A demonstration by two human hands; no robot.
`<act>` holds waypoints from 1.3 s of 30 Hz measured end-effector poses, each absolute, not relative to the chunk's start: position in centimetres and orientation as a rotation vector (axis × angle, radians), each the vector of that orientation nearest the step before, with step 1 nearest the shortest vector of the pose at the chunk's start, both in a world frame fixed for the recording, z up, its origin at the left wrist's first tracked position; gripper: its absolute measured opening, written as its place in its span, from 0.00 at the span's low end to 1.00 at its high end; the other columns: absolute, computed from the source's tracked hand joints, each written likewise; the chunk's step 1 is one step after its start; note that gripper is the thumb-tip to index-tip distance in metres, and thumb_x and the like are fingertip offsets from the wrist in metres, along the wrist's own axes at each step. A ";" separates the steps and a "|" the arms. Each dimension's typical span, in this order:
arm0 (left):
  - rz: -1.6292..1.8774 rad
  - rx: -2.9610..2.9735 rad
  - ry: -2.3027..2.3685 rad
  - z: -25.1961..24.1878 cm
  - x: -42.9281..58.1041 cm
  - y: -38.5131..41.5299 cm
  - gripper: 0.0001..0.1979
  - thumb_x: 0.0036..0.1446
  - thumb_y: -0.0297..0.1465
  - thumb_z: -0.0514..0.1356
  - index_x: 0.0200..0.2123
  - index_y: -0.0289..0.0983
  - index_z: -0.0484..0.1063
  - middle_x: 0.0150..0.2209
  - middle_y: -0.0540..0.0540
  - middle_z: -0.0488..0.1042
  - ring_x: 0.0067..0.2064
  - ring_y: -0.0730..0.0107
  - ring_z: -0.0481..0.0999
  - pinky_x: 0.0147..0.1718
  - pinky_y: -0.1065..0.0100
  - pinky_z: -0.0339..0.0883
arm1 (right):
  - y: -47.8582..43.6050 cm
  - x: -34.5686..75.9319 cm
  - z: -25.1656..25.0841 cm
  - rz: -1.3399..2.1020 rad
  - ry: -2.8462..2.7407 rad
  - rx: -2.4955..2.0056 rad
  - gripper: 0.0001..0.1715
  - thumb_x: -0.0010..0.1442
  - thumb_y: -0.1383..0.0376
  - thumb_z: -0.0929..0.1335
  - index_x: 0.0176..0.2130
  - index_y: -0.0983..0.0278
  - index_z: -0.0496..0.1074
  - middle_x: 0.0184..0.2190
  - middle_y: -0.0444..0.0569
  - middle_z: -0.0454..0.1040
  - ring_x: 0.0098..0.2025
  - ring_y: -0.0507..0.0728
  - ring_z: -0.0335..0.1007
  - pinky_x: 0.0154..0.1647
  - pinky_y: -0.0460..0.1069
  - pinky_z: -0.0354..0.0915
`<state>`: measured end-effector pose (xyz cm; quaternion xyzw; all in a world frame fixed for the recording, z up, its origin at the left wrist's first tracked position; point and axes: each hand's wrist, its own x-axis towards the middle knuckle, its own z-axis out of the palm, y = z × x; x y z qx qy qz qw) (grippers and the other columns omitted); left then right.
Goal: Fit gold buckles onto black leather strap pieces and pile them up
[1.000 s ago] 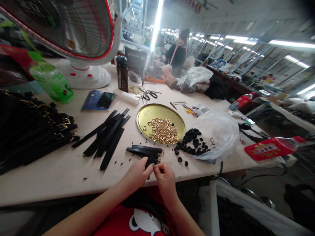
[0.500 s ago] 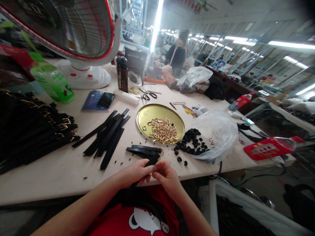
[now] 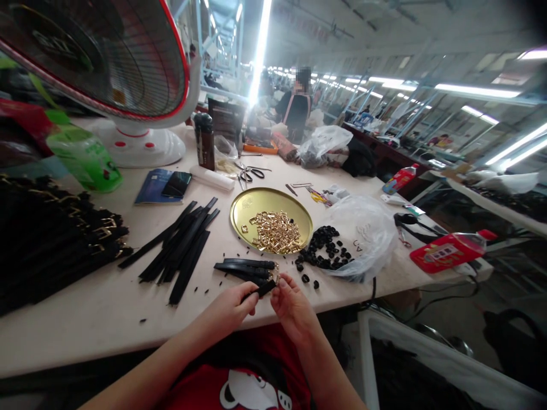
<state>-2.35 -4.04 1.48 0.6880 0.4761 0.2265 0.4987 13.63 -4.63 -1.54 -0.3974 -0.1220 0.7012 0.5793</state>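
Head view shows your left hand (image 3: 233,307) pinching a flat black strap (image 3: 260,289) at the table's near edge, while your right hand (image 3: 290,299) grips its small gold buckle (image 3: 276,279). Just beyond lie matte finished straps (image 3: 245,267), then a shiny round gold tray (image 3: 252,204) heaped with metal buckles (image 3: 276,232), beside glossy black loops (image 3: 325,250) spilling from a crinkled clear bag (image 3: 367,228).

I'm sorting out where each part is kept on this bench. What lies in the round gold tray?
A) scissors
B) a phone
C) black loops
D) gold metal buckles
D: the gold tray holds a heap of gold metal buckles; the black loops spill from the plastic bag beside it, and the scissors and phone lie farther back on the table.
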 end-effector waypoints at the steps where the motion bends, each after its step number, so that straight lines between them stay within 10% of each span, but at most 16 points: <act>1: 0.547 1.673 1.148 1.5 -2.3 -4.1 0.11 0.54 0.35 0.48 0.25 0.38 0.65 0.21 0.54 0.67 0.24 0.73 0.65 0.25 0.74 0.56 | -4.6 13.6 -1.6 1.643 -0.277 -0.919 0.14 0.42 0.68 0.73 0.32 0.61 0.69 0.24 0.39 0.70 0.22 0.45 0.63 0.22 0.41 0.63; 27: 0.546 1.566 1.114 1.2 -1.2 -3.2 0.09 0.54 0.34 0.50 0.27 0.37 0.66 0.26 0.53 0.69 0.29 0.72 0.67 0.30 0.73 0.58 | -4.7 12.7 -2.4 1.369 -0.719 -1.210 0.10 0.49 0.60 0.70 0.30 0.63 0.67 0.23 0.40 0.65 0.21 0.47 0.55 0.23 0.44 0.56; 39: 0.467 1.207 1.040 -0.6 -1.5 -3.3 0.13 0.49 0.41 0.55 0.25 0.37 0.60 0.20 0.56 0.67 0.15 0.83 0.56 0.13 0.78 0.50 | -6.0 12.7 -2.9 1.536 -0.723 -1.221 0.14 0.51 0.56 0.67 0.28 0.64 0.68 0.19 0.40 0.63 0.21 0.48 0.54 0.24 0.44 0.54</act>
